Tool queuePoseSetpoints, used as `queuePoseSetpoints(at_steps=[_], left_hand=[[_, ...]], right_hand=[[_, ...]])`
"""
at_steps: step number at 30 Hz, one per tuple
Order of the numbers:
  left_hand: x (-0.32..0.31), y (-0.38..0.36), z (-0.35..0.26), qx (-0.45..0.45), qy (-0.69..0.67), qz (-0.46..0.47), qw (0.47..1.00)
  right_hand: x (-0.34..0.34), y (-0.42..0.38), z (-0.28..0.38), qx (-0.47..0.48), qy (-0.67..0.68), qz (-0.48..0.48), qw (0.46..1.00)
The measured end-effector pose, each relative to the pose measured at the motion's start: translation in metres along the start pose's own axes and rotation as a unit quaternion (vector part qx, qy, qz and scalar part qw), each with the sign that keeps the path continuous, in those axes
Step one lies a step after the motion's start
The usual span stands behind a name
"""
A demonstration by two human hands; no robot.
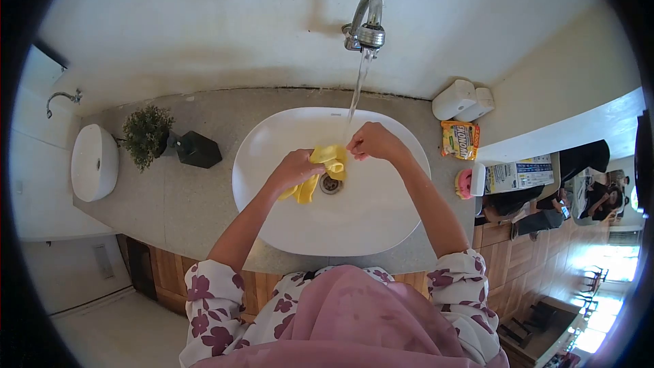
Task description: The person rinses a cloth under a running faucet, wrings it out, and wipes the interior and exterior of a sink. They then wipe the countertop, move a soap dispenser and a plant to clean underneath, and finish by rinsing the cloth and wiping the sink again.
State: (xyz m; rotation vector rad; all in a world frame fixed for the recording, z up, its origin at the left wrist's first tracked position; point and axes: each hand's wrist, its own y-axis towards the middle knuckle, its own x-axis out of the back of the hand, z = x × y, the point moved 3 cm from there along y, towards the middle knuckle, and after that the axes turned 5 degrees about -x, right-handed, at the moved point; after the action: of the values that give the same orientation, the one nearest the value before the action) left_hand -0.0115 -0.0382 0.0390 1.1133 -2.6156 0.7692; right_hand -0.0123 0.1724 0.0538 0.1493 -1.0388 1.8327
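Note:
A yellow cloth (330, 157) is bunched over the white oval basin (272, 225), one end hanging below my left hand (297, 167), which is closed on it. Just right of the cloth, my right hand (373, 142) is closed with its fingers pinched together; what they hold, if anything, I cannot make out. Water (358, 85) runs from the chrome faucet (369, 27) and falls beside my right hand. The metal drain (331, 184) shows just below the cloth.
Left on the counter (225, 116) are a dark bottle (199, 150), a potted plant (146, 135) and a second basin (95, 162). White containers (454, 99), a yellow packet (460, 140) and a pink sponge (464, 183) sit at the right. People (603, 199) are in the background.

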Motion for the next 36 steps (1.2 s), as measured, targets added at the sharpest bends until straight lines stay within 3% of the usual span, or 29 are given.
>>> queuePoseSetpoints(at_steps=[5,7,8,10,11,13,14,16,19,21,23,25,29,32,35,36], left_hand=[[0.018,-0.026,-0.02,0.001,0.113,0.027,0.993],[0.023,-0.04,-0.029,-0.016,0.138,0.022,0.99],[0.027,-0.046,-0.029,-0.028,0.148,0.008,0.989],[0.03,-0.055,-0.028,-0.037,0.157,-0.006,0.987],[0.031,-0.058,-0.028,-0.046,0.172,-0.003,0.984],[0.032,-0.063,-0.025,-0.056,0.187,0.0,0.981],[0.032,-0.065,-0.024,-0.059,0.204,0.004,0.977],[0.031,-0.069,-0.026,-0.062,0.219,0.009,0.974],[0.033,-0.076,-0.027,-0.072,0.247,0.012,0.966],[0.032,-0.081,-0.02,-0.19,0.194,-0.057,0.961],[0.029,-0.085,-0.018,-0.188,0.182,-0.065,0.963],[0.027,-0.088,-0.016,-0.184,0.169,-0.074,0.965],[0.024,-0.091,-0.014,-0.171,0.094,-0.063,0.979],[0.021,-0.09,-0.013,-0.153,0.074,-0.055,0.984],[0.021,-0.091,-0.009,-0.131,0.052,-0.072,0.987],[0.02,-0.09,-0.009,-0.118,0.033,-0.079,0.989]], right_hand=[[0.014,-0.011,-0.005,0.009,-0.03,-0.059,0.998],[0.027,-0.01,-0.009,0.066,-0.057,-0.155,0.984],[0.031,-0.008,-0.013,0.066,-0.058,-0.156,0.984],[0.049,-0.009,-0.012,0.097,-0.03,-0.302,0.948],[0.056,-0.006,-0.012,0.098,-0.03,-0.301,0.948],[0.078,-0.019,0.005,0.152,-0.015,-0.44,0.885],[0.083,-0.018,0.01,0.151,-0.016,-0.44,0.885],[0.093,-0.019,0.022,0.215,0.017,-0.52,0.826],[0.104,-0.003,0.031,0.261,0.005,-0.523,0.811],[0.107,0.012,0.033,0.284,0.014,-0.493,0.822],[0.108,0.027,0.033,0.307,0.022,-0.463,0.832],[0.11,0.038,0.034,0.322,0.077,-0.484,0.81],[0.11,0.052,0.034,0.337,0.05,-0.514,0.787],[0.112,0.065,0.033,0.305,0.14,-0.452,0.827],[0.121,0.065,0.04,0.234,0.231,-0.449,0.831],[0.124,0.065,0.041,0.176,0.259,-0.406,0.859]])
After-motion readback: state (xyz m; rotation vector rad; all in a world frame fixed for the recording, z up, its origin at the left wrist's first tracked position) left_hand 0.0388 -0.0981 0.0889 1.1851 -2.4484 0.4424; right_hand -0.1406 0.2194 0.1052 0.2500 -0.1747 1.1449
